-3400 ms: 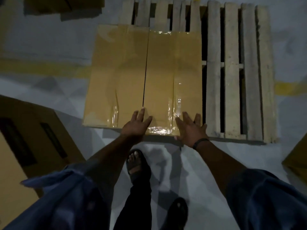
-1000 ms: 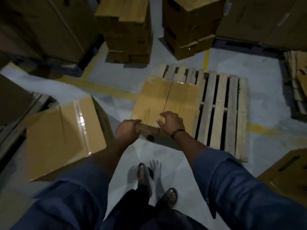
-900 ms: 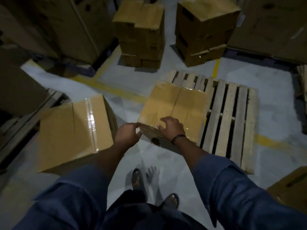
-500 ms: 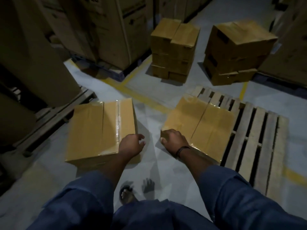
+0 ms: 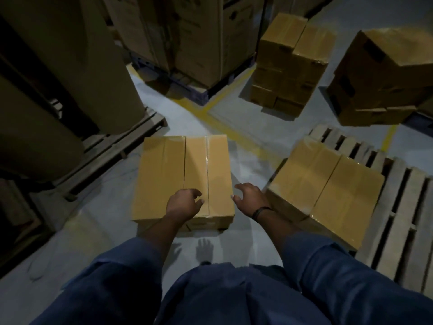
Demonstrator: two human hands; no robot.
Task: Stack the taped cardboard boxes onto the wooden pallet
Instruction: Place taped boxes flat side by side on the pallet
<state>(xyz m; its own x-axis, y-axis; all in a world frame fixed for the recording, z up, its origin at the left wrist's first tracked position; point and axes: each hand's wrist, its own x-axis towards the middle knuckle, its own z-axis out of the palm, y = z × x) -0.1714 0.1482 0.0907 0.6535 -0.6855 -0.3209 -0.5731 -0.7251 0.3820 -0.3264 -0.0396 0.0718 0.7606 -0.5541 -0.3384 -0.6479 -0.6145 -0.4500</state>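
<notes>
— Where are the boxes?
— One taped box [image 5: 182,174] sits on the floor [image 5: 248,146] at frame centre. A second box [image 5: 325,188] lies on the wooden pallet [image 5: 398,219] at the right.
— And the hands?
— The left hand [image 5: 184,204] is over the centre box's near edge, fingers loosely bent, gripping nothing; I cannot tell whether it touches. The right hand [image 5: 249,198], just beside that box's right edge, is loosely curled and empty too.

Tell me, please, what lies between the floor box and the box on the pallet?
In the head view: grey floor, with the right hand over it.
</notes>
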